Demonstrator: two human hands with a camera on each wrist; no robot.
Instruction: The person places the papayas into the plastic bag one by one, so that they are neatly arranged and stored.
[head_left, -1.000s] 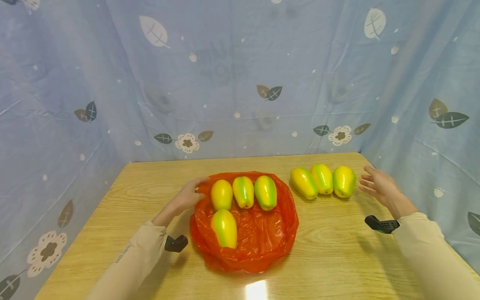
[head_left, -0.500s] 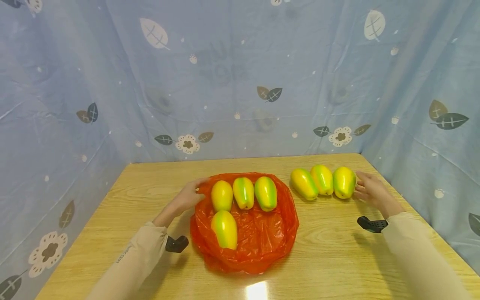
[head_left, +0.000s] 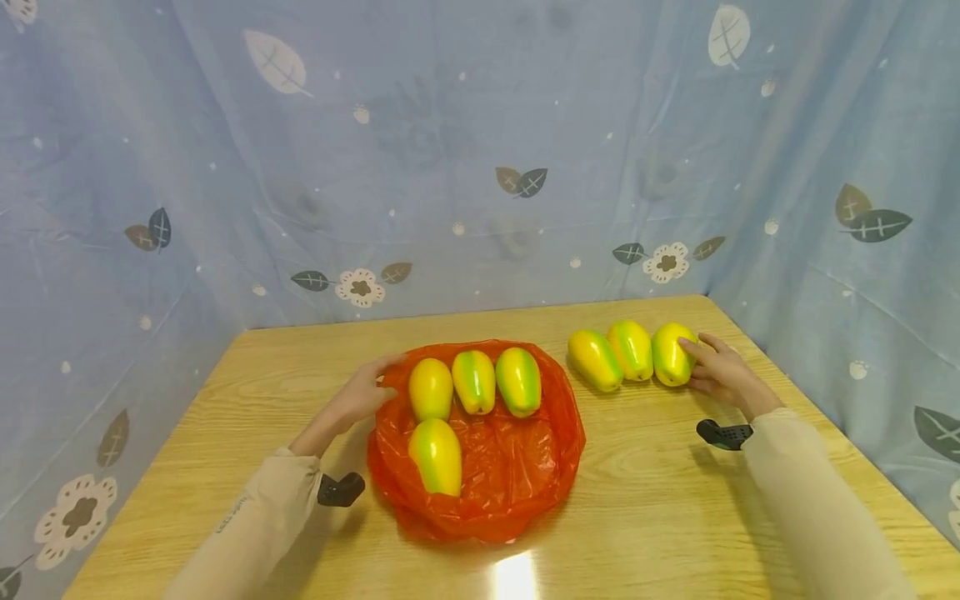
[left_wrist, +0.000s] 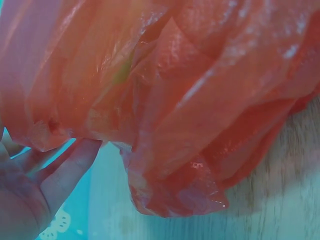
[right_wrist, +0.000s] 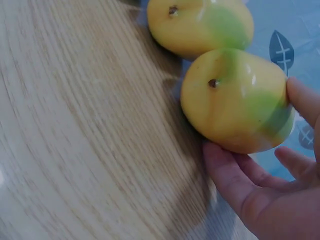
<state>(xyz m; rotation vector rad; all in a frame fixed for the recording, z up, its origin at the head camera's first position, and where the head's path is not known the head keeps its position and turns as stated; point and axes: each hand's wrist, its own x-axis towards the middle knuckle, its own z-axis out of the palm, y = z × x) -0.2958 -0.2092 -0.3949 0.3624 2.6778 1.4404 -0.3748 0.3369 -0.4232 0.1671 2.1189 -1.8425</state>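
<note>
In the head view my right hand (head_left: 722, 373) is at the rightmost yellow-green papaya (head_left: 672, 354) of three at the back right. The right wrist view shows the thumb (right_wrist: 303, 100) on one side of this papaya and fingers (right_wrist: 227, 172) curled under the other. My left hand (head_left: 358, 397) is at the left edge of a red plastic bag (head_left: 517, 467) spread wide on the table. Its fingers (left_wrist: 70, 175) are spread and loosely extended, fingertips right at the bag's edge, partly hidden by the film. Several papayas (head_left: 474, 382) lie inside the bag.
Two more papayas (head_left: 595, 360) lean together left of the right hand. The wooden table (head_left: 630, 500) is bordered by blue leaf-patterned curtains (head_left: 480, 108) at the back and both sides. A black wrist device (head_left: 723, 434) sits below each hand.
My right hand has moved left onto the rightmost papaya, its thumb now over it. My left hand has stayed at the bag's edge. The head view has shifted slightly.
</note>
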